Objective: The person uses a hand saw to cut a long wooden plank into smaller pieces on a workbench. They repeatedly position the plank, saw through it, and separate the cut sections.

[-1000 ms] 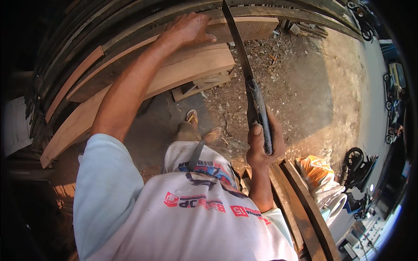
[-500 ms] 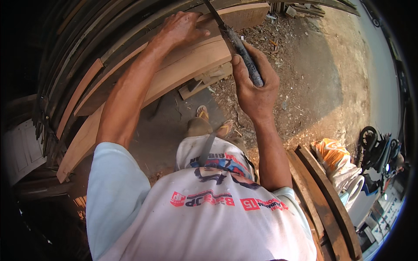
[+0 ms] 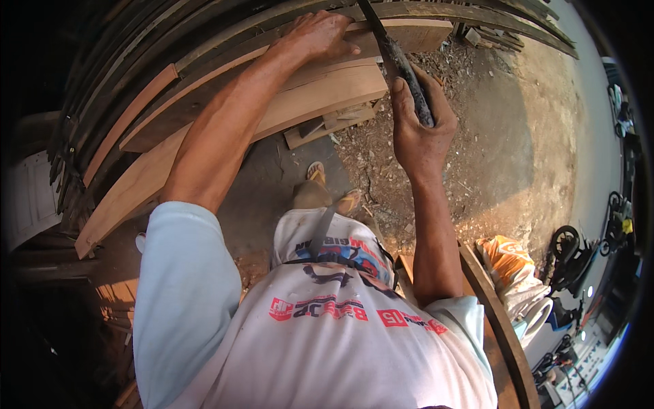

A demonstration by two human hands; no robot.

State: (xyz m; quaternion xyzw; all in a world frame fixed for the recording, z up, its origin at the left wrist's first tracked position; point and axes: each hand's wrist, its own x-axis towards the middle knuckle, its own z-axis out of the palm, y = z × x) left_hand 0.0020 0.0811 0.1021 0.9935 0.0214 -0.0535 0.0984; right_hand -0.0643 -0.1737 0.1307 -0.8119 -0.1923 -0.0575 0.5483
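My left hand (image 3: 320, 35) is closed over the upper edge of a brown wooden plank (image 3: 409, 35), its thumb on the near face. In my right hand (image 3: 424, 126) is a long, narrow, dark-bladed tool (image 3: 394, 51). Its handle is dark and mottled, and the fingers wrap round it with the thumb along its side. The blade points up and away, crossing the plank just right of my left hand, and runs to the picture's top edge. Below that plank lies a lighter, thick board (image 3: 320, 92), its end close to my right wrist.
Long boards (image 3: 122, 88) are stacked at the far left. A short wood block (image 3: 330, 126) lies under the light board. Chips litter the ground (image 3: 381, 157) near my sandalled feet. At right are an orange-and-white sack (image 3: 507, 262), a dark beam (image 3: 501, 327) and parked motorcycles (image 3: 565, 255).
The whole view has shifted, so planks and both hands sit further right in the picture. Both holds are kept, with little visible change against the wood.
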